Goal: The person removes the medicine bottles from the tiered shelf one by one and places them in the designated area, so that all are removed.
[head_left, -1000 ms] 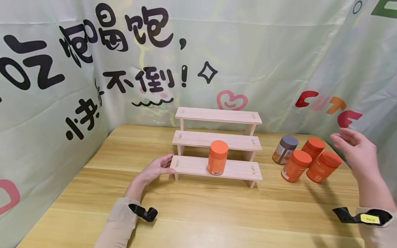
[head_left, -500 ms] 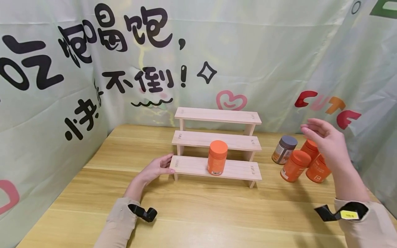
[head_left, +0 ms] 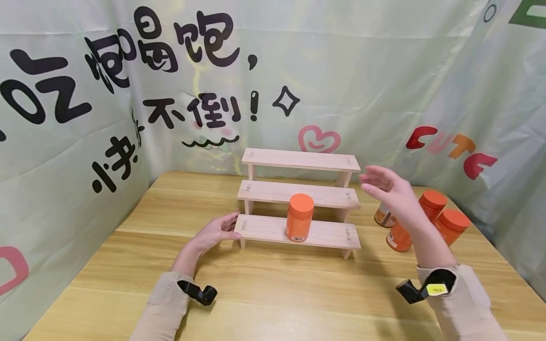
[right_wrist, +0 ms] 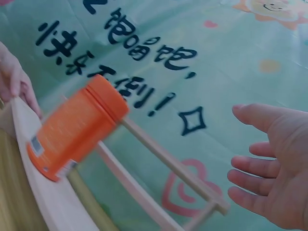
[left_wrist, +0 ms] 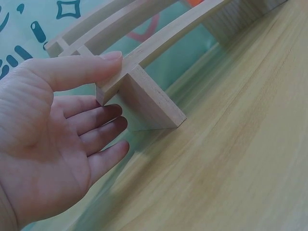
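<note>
A three-tier wooden display shelf (head_left: 261,226) stands on the table. On its lowest step, right of the middle, is an upright orange jar (head_left: 299,221) with an orange lid. My left hand (head_left: 215,232) holds the left end of that step; in the left wrist view the thumb (left_wrist: 98,70) lies over the edge with fingers below and behind it. Raised in the air to the right of the shelf, my right hand (head_left: 394,193) has spread, slightly bent fingers and nothing in them. It partly covers a grey jar (head_left: 384,217) and an orange jar (head_left: 398,237) behind it.
Two more orange jars (head_left: 433,201) (head_left: 454,224) stand close together at the table's right side. A printed cloth backdrop (head_left: 362,80) hangs behind and at the sides. The wooden tabletop (head_left: 273,293) extends in front of the shelf.
My right hand has moved left, from beyond the grouped jars to near the shelf's right end, staying unfilled. The left hand, the shelf and the jars have kept their places.
</note>
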`<state>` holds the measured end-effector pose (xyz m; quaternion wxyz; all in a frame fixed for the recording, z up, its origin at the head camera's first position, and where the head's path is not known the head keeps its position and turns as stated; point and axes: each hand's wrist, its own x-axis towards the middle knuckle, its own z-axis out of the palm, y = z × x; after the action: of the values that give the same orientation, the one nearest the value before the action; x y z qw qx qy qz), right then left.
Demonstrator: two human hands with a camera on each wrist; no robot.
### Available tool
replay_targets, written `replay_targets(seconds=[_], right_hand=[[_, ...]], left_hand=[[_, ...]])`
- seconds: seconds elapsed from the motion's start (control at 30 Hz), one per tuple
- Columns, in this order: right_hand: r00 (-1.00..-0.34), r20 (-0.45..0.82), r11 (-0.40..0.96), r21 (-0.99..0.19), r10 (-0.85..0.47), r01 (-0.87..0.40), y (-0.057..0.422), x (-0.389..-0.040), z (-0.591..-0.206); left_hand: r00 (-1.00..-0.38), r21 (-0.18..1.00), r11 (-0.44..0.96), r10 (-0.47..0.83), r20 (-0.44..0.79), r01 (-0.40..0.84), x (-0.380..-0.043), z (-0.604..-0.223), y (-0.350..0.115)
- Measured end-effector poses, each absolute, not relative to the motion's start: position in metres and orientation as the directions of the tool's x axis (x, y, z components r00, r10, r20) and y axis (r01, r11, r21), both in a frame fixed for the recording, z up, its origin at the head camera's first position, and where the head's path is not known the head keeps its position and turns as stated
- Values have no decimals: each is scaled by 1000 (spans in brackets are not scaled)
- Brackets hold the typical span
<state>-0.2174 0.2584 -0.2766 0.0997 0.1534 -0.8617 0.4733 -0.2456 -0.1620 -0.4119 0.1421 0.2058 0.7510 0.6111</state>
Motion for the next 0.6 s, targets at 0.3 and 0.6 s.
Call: replay_targets(seconds=[0.3, 0.6], right_hand=[[-911, 249, 400, -837, -330, -373, 226, -229, -294], [-870, 208, 320, -871, -447, -373, 196, -233, -309]], left_hand=[[-877, 976, 171, 480, 35, 132, -246, -413, -162], [-879, 974, 181, 476, 33, 135, -246, -412, -162]])
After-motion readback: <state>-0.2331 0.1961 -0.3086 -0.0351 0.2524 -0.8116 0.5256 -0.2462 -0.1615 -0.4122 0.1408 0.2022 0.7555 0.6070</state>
